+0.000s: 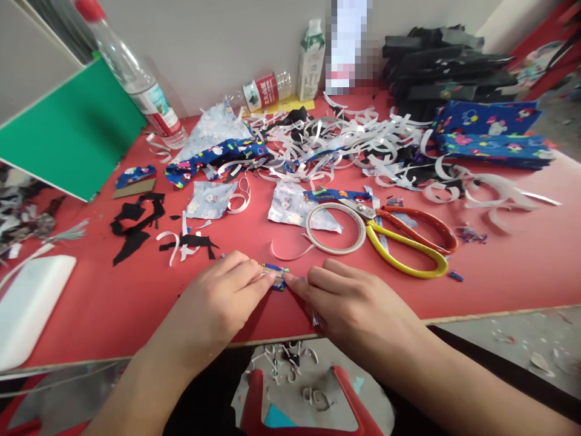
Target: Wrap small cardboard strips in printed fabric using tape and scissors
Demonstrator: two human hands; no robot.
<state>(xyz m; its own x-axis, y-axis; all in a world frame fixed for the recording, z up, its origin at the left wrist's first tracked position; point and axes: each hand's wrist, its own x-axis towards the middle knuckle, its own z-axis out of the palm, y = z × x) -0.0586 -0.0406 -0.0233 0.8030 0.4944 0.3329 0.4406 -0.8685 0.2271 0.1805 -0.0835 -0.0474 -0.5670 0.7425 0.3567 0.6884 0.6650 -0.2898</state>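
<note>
A small blue patterned fabric piece [278, 286] with a tan strip lies on the red table near its front edge. My left hand [227, 290] presses down on it with fingers together, covering most of its left part. At the piece's right end, a fingertip of my right hand [345, 290] touches it, the other fingers curled in. Under the right hand pokes out a small whitish bit [316, 319] that I cannot make out. Just beyond my hands are a roll of white tape [310, 230] with a loose tail and scissors [408, 269] with one yellow and one red handle.
Light blue fabric scraps [211, 200] and black scraps [136, 215] lie ahead. Behind them is a heap of white strips [327, 136]. Folded blue fabric [492, 142] and a black stack [454, 66] stand right. A tall bottle [157, 109], green board [77, 133] and white device [36, 309] are left.
</note>
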